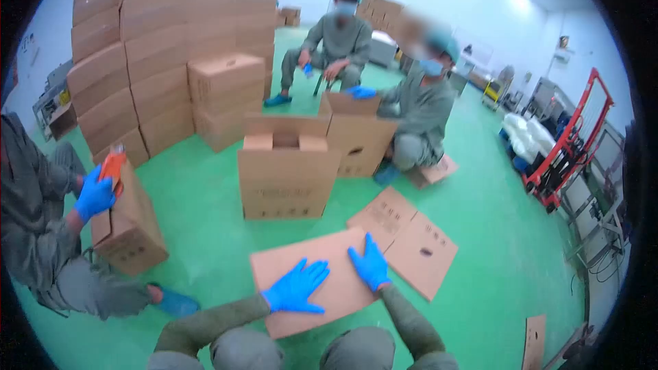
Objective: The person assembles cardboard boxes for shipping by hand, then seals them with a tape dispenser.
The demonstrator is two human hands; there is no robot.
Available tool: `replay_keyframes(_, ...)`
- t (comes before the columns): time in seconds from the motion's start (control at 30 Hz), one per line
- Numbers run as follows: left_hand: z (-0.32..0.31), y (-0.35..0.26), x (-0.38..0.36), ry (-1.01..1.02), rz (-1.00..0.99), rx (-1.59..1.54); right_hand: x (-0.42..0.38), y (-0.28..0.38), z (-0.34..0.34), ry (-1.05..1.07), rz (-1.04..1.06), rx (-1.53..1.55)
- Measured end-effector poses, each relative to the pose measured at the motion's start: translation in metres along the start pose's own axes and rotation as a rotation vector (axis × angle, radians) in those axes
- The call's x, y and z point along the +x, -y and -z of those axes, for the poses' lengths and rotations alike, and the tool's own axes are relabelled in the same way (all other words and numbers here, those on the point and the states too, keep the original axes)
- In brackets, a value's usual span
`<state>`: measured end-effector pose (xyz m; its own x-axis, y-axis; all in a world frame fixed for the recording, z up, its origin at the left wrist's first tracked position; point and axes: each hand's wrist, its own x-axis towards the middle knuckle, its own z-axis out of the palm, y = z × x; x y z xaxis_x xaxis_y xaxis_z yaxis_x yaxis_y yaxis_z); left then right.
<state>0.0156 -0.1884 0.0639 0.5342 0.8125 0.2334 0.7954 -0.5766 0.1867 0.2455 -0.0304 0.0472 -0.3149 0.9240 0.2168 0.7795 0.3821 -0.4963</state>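
Note:
A cardboard box (336,296), seen as a broad flat brown panel, lies in front of my knees. My left hand (298,289), in a blue glove, rests flat on it with fingers spread. At the panel's right edge lies my right hand (371,264), also gloved, its fingers extended and apart. Just beyond to the right, a flattened carton (428,260) lies on the floor. An open-topped box (288,185) stands upright straight ahead.
To the left, a co-worker's gloved hand (94,194) holds an orange tape dispenser (113,168) over a box (137,223). Another worker crouches behind an open carton (356,142); a third sits farther back. Stacked boxes (157,62) rise at left. A red lift frame (595,116) stands right.

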Motion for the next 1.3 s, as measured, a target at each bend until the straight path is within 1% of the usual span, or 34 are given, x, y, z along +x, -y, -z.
replay_keyframes(0.1,0.009,-0.004,-0.001,0.042,0.05,-0.065,0.002,0.0,-0.005,0.003,-0.003,0.016)
replay_keyframes(0.2,0.008,-0.009,-0.004,0.048,-0.049,-0.087,0.0,0.0,-0.001,0.036,-0.064,0.035)
replay_keyframes(0.23,-0.001,-0.011,-0.002,0.039,-0.1,-0.166,0.002,-0.001,-0.001,0.049,-0.043,0.051)
replay_keyframes(0.27,-0.011,-0.01,-0.006,0.027,-0.108,-0.224,0.001,0.001,0.004,0.091,-0.052,0.091)
replay_keyframes(0.3,-0.019,-0.011,-0.007,-0.024,-0.136,-0.249,0.003,0.017,0.009,0.139,-0.108,0.07)
replay_keyframes(0.33,-0.026,-0.008,-0.008,-0.071,-0.157,-0.269,0.003,0.014,0.002,0.129,-0.124,0.175)
replay_keyframes(0.4,-0.007,-0.012,-0.007,0.053,-0.119,-0.246,0.01,-0.004,-0.013,0.096,-0.048,0.092)
replay_keyframes(0.47,-0.009,-0.015,-0.011,0.038,-0.075,-0.177,0.011,-0.002,-0.013,0.091,-0.081,0.133)
replay_keyframes(0.5,-0.01,-0.017,-0.009,0.022,-0.089,-0.157,0.013,0.0,-0.013,0.079,-0.079,0.153)
replay_keyframes(0.57,-0.008,-0.014,-0.01,0.029,-0.048,-0.153,0.014,0.003,-0.016,0.059,-0.073,0.193)
replay_keyframes(0.67,0.006,0.0,-0.021,0.037,0.028,-0.231,0.015,0.011,-0.019,0.048,-0.124,0.454)
replay_keyframes(0.7,0.012,0.004,-0.024,0.043,0.021,-0.277,0.014,-0.001,-0.027,0.068,-0.131,0.497)
replay_keyframes(0.73,0.017,0.004,-0.028,0.034,0.079,-0.255,0.018,-0.021,-0.038,0.067,-0.141,0.529)
replay_keyframes(0.77,0.021,0.008,-0.035,0.013,0.131,-0.226,0.02,-0.026,-0.043,0.043,-0.146,0.408)
replay_keyframes(0.8,0.016,0.013,-0.045,-0.005,0.162,-0.159,0.018,-0.034,-0.052,0.033,-0.165,0.559)
replay_keyframes(0.87,0.018,0.018,-0.062,0.024,0.248,0.001,0.011,-0.01,-0.05,-0.003,-0.267,0.639)
replay_keyframes(0.93,0.029,0.014,-0.077,0.05,0.322,0.072,0.0,0.027,-0.035,0.06,-0.266,0.975)
replay_keyframes(1.0,0.035,0.007,-0.088,-0.007,0.344,0.03,-0.006,0.052,-0.03,0.047,-0.291,1.039)
replay_keyframes(1.07,0.043,-0.009,-0.098,-0.003,0.355,0.024,-0.003,0.05,-0.049,0.079,-0.282,0.886)
replay_keyframes(1.13,0.037,-0.005,-0.09,-0.049,0.343,0.063,0.003,0.038,-0.106,-0.026,-0.287,0.846)
replay_keyframes(1.2,0.03,-0.006,-0.092,-0.069,0.35,0.123,-0.008,0.082,-0.096,0.068,-0.338,1.083)
replay_keyframes(1.3,0.041,-0.017,-0.075,-0.008,0.413,0.134,-0.018,0.113,-0.083,0.371,-0.232,1.15)
